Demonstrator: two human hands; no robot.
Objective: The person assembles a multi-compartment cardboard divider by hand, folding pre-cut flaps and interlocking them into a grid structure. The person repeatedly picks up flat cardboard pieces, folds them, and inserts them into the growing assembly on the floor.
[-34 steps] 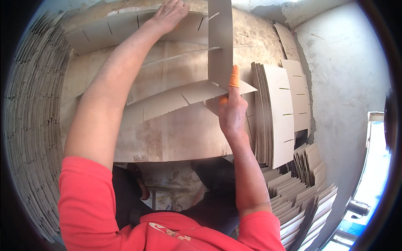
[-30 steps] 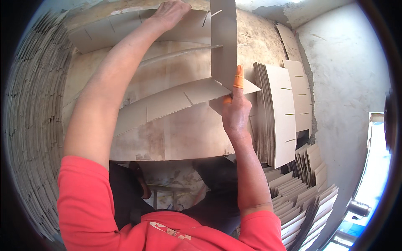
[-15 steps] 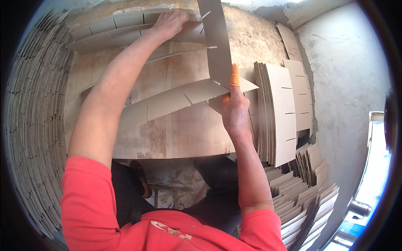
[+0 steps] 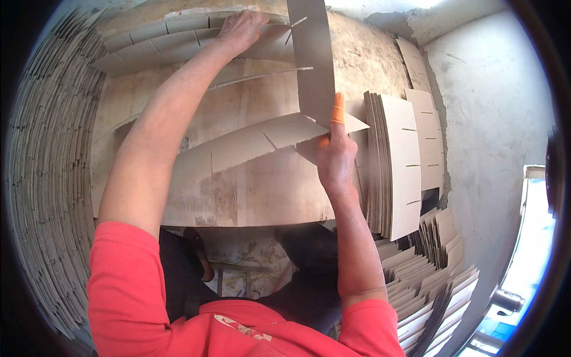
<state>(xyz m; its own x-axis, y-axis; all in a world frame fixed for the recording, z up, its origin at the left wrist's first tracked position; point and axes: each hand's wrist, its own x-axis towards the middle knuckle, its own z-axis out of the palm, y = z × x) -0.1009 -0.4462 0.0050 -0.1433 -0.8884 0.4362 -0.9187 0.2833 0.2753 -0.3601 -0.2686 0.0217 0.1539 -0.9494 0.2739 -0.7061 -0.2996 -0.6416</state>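
A long slotted cardboard strip (image 4: 315, 59) runs away from me, standing on edge. My right hand (image 4: 336, 149) grips its near end where it crosses a second strip (image 4: 238, 143); orange covers show on the thumb or finger pointing up and on another fingertip. At the far side, my left hand (image 4: 242, 31) is closed on the upper edge of another slotted strip (image 4: 172, 44), close to where that strip meets the long one. A thinner-looking strip edge (image 4: 262, 77) reaches the long strip between these two crossings. Some of my left fingertips are hidden.
The pieces rest on a wooden board (image 4: 267, 190). A tall stack of cardboard (image 4: 53, 178) lines the left side. Slotted cardboard sheets (image 4: 401, 166) stand stacked at the right, beside a plaster wall (image 4: 488, 107). More cardboard bundles (image 4: 428, 273) lie below, at lower right.
The long strip has shifted slightly right with my right hand, and the far strip's end now lines up with its far slot. My left hand keeps its grip, barely moved.
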